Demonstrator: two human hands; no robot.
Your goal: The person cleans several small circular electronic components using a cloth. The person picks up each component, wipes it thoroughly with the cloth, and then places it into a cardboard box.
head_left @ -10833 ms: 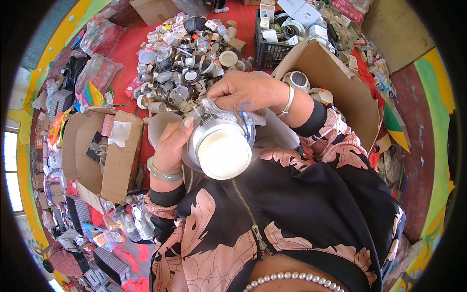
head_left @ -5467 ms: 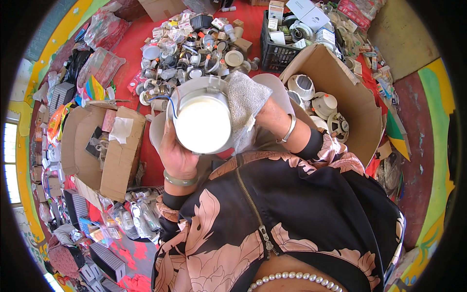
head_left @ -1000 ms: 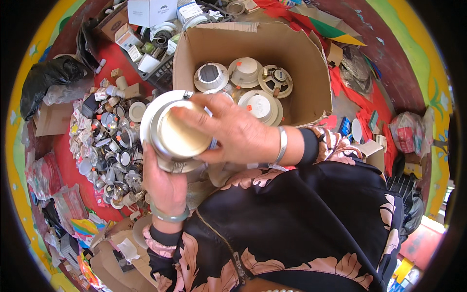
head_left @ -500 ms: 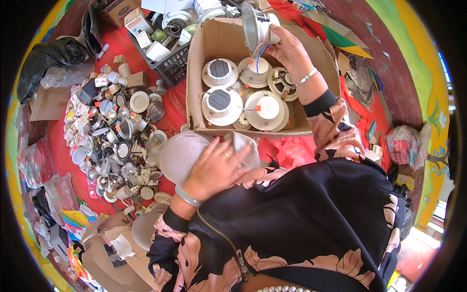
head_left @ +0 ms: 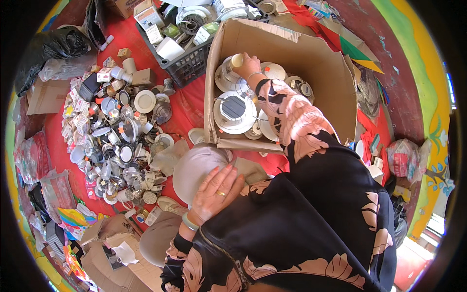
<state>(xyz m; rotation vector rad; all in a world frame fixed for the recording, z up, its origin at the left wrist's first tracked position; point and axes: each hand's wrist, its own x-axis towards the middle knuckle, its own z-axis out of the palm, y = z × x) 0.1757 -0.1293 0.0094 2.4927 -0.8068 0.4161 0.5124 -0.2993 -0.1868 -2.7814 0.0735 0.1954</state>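
Reading from the right grip (head_left: pixel 249 66) outward, I find it inside the cardboard box (head_left: pixel 311 46), upper centre of the frame, with its fingers closed on the cream end of a round light fitting (head_left: pixel 237 60). The held fitting sits toward the left wall of the box. A pale rim shows directly below the cream end; I cannot tell whether it belongs to the same unit.

Just below, in the box, is a white fitting with a dark ribbed top (head_left: pixel 234 107). To the right of the grip I note a white round fitting (head_left: pixel 275 71) and, beyond it, a unit with a round raised back (head_left: pixel 305 89). The sleeve covers part of the contents.

The left grip (head_left: pixel 220 191), lower centre of the frame, holds nothing; its fingers are extended and it lies flat on the leg (head_left: pixel 192 170).

Outside the box, a black crate (head_left: pixel 188 70) of fittings and small cartons stands just beside it, upper centre-left. Left of centre, a pile of assorted lamp parts (head_left: pixel 119 136) covers the red sheet (head_left: pixel 191 111). A second cardboard box (head_left: pixel 99 265) occupies the lower left.
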